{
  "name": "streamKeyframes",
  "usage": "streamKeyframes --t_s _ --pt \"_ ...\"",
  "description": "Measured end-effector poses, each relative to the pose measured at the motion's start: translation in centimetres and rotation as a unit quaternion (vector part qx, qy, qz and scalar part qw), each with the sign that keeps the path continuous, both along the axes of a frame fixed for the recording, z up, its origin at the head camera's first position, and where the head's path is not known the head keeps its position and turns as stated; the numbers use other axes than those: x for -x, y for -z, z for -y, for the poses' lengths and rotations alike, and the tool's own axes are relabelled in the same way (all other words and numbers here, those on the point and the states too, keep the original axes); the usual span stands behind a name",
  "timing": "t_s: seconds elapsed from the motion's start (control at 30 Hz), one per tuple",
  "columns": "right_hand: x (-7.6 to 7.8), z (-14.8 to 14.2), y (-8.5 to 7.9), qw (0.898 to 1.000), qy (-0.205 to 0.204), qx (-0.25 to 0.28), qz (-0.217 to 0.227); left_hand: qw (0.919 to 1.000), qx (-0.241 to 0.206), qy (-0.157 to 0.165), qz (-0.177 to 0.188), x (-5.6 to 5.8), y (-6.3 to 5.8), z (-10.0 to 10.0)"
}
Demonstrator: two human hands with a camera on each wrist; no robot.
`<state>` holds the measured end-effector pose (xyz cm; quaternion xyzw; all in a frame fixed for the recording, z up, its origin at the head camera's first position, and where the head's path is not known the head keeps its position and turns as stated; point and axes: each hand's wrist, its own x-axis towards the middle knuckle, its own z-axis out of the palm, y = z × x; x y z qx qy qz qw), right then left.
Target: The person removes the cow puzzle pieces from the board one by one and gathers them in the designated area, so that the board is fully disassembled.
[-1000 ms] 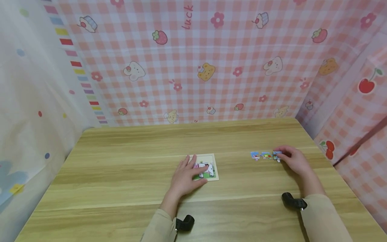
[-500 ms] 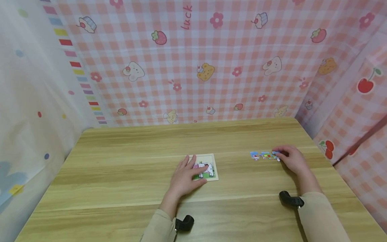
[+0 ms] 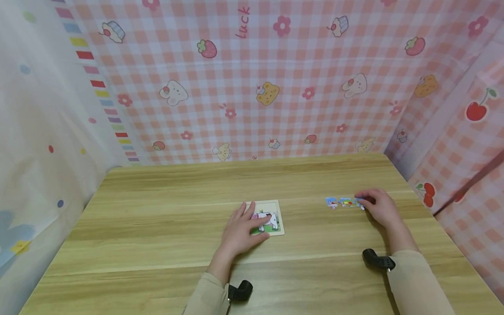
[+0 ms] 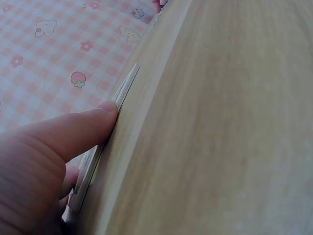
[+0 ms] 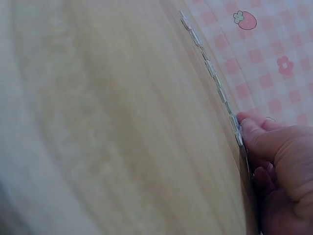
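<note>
In the head view my left hand (image 3: 241, 232) rests spread on a square wooden puzzle board (image 3: 281, 227) with a cow picture, covering its left part. The left wrist view shows the thumb (image 4: 100, 120) against the board's edge (image 4: 128, 85). To the right, my right hand (image 3: 382, 211) pinches a small blue puzzle piece (image 3: 360, 202) between thumb and fingers, down at the tabletop. This piece is partly hidden by the fingertips. Directly left of it lies a puzzle piece with yellow and red patches (image 3: 347, 202), then a blue and white puzzle piece (image 3: 331, 202).
The wood-grain table (image 3: 157, 245) spreads around both hands. A pink checked curtain (image 3: 244, 122) hangs behind its far edge, with more cloth along both sides. Black wrist devices sit at the left cuff (image 3: 241, 290) and right cuff (image 3: 378, 259).
The right hand has slid its puzzle piece slightly left, closer to the middle piece. The right forearm has shifted a little left too. My left hand stays on the board.
</note>
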<state>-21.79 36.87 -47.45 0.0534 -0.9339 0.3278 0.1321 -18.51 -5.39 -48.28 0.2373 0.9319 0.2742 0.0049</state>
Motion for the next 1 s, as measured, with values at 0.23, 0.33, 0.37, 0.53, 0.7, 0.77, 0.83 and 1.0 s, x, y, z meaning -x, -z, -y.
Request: streamKeyframes --t_s 0.23,0.33,0.37,0.53,0.7,0.77,0.83,1.0 --pt "-0.3 -0.5 -0.1 1.000 0.011 0.028 -0.001 1.0000 -0.003 0.000 0.003 0.0 -0.1 0.0" --pt "-0.6 -0.4 -0.6 0.999 0.009 0.033 -0.008 1.0000 -0.002 0.002 0.002 0.1 0.0 0.0" --pt "-0.7 -0.3 -0.8 0.999 0.005 0.034 -0.009 1.0000 -0.002 0.002 0.001 0.1 0.0 0.0" --pt "-0.9 0.7 -2.3 0.998 -0.041 0.043 -0.004 1.0000 -0.006 0.004 0.000 0.1 0.1 0.1" --pt "-0.8 2.8 -3.2 0.993 -0.106 0.046 0.019 1.0000 -0.008 0.005 0.002 0.0 -0.2 0.1" --pt "-0.8 3.8 -3.2 0.991 -0.119 0.045 0.030 1.0000 -0.007 0.005 0.002 -0.1 -0.2 0.1" --pt "-0.9 4.8 -3.2 0.990 -0.130 0.046 0.039 1.0000 -0.006 0.005 0.001 -0.1 -0.3 0.1" --pt "-1.0 7.7 -3.0 0.983 -0.163 0.065 0.047 0.9999 -0.012 0.011 0.003 -0.1 -0.2 0.1"
